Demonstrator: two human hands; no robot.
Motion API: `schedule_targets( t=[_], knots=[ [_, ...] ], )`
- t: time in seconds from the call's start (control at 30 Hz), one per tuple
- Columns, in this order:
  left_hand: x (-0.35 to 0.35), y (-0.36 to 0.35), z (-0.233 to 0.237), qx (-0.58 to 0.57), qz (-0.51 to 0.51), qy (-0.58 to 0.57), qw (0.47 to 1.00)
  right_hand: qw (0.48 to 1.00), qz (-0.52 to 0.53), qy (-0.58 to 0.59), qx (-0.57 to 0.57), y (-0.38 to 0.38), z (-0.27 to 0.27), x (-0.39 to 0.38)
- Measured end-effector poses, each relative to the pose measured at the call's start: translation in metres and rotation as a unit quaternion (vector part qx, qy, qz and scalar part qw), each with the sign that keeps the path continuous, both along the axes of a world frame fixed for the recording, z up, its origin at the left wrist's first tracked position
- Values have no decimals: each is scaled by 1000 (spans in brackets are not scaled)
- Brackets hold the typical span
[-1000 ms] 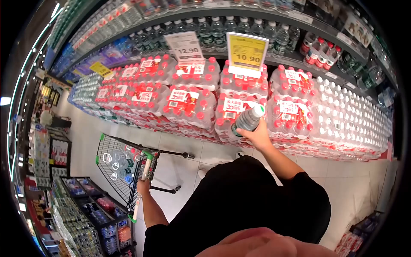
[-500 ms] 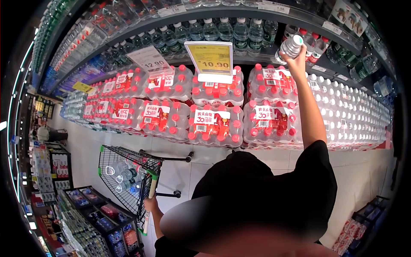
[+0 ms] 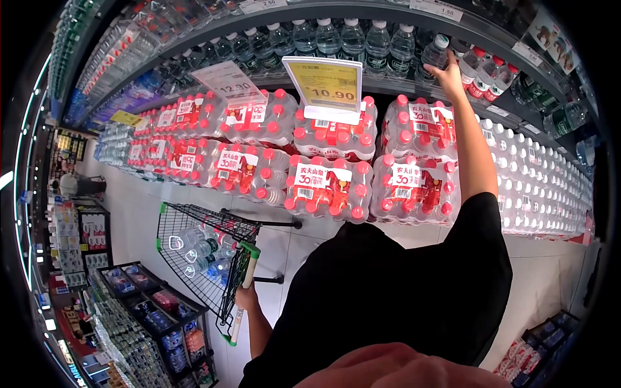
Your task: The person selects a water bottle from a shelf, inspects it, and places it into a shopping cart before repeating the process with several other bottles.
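Observation:
My right hand point(image 3: 447, 76) reaches to the shelf at the upper right, its fingers around a clear bottle with a white cap point(image 3: 435, 57). The bottle stands nearly upright on the shelf, between a row of green-labelled bottles point(image 3: 377, 48) and red-capped bottles point(image 3: 495, 76). At the lower left my left hand point(image 3: 246, 298) is closed on the pale handle point(image 3: 250, 268) of a shopping cart point(image 3: 194, 249). Several bottles point(image 3: 206, 249) lie in the cart's wire basket.
Shrink-wrapped packs of red-capped bottles point(image 3: 330, 187) are stacked below the shelf, with white-capped packs point(image 3: 543, 174) to their right. A yellow price sign point(image 3: 326, 84) stands on the packs. Display racks point(image 3: 149, 317) stand at the lower left.
My right hand has turned the tilted bottle more upright and set it back among the shelf bottles. The cart and my left hand appear slightly further right.

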State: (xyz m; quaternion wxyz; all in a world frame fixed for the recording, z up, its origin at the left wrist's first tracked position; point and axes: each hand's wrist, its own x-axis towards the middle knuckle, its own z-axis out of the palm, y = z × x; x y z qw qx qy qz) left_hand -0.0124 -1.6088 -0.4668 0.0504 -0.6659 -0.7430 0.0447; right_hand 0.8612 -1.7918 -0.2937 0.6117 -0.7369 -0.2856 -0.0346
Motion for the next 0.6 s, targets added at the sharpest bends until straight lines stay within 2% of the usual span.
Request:
schedule_targets(
  t=[0.13, 0.23, 0.33, 0.5, 0.6],
  knots=[
    [22, -9, 3, -7, -6, -35, 999, 999, 10, 39, -2, 10, 7, -5],
    [43, -15, 9, -11, -12, -36, 999, 998, 12, 53, -18, 18, -3, 5],
    [49, -16, -1, 6, -35, -10, 999, 994, 49, 92, 19, 18, -1, 4],
    [79, -19, 2, 9, -42, 7, 999, 994, 47, 97, 22, 18, 0, 3],
    [94, -18, 6, -13, -46, -21, 999, 994, 45, 100, 15, 18, -7, 10]
  ],
)
